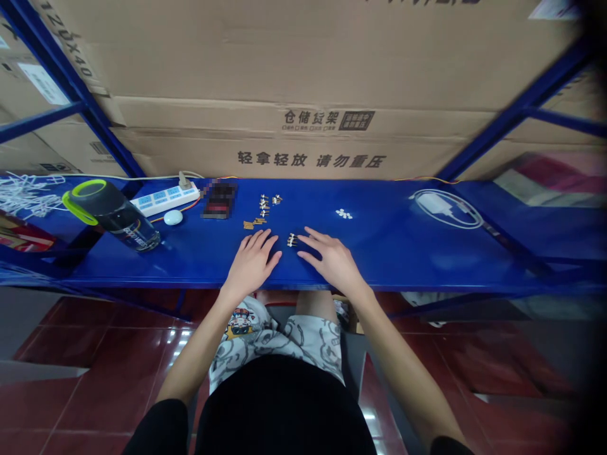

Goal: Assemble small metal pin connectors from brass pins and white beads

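Observation:
Between my hands, near the front of the blue shelf, lies a small cluster of white and dark pieces (291, 240). My right hand (329, 256) rests beside it, fingers apart, a fingertip close to or touching the cluster. My left hand (253, 260) lies on the shelf to its left with its fingers spread and nothing in it. Beyond my left hand are small tan pieces (255, 223) and a column of white and dark pieces (264, 205), with another such piece (277, 200) beside it. Several small white pieces (344, 214) lie farther right.
On the blue shelf (379, 234), a bottle (121, 215), a power strip (165, 200), a white oval object (173, 217) and a dark, blurred-out item (219, 200) are at the left. A white charger with a coiled cable (436, 203) lies right. Cardboard (284, 69) stands behind.

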`<state>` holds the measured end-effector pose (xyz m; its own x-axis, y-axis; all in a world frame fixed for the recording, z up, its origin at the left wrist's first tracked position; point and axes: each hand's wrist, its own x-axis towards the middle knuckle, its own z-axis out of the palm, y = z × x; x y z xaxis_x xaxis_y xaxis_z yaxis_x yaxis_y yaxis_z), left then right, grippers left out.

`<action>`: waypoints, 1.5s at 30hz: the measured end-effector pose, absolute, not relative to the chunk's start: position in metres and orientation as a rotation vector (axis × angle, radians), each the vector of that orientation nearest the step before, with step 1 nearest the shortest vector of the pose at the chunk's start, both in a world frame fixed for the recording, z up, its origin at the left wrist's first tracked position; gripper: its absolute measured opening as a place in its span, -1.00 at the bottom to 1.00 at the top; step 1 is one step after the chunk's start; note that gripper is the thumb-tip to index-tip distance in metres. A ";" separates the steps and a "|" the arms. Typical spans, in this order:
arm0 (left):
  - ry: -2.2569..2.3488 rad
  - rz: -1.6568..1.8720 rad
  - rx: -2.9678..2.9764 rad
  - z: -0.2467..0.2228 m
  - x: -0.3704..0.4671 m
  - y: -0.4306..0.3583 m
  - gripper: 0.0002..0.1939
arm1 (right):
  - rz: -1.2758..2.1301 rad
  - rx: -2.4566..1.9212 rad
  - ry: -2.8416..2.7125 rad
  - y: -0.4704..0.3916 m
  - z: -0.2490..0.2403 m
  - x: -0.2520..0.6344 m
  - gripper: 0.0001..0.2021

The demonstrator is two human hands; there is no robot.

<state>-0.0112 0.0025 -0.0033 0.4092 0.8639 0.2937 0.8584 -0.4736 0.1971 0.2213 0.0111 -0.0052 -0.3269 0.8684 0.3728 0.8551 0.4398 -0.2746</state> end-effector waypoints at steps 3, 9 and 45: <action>1.612 0.550 2.614 -0.004 -0.011 0.003 -0.51 | 0.059 -1.403 -2.285 0.020 -0.003 0.211 -0.64; 1.601 0.553 2.612 -0.007 -0.012 0.004 -0.51 | 0.056 -1.270 -2.298 0.035 -0.008 0.205 -0.74; 1.863 0.745 2.451 -0.009 -0.010 0.001 -0.48 | 0.021 -1.098 -2.309 0.130 0.002 0.187 -0.68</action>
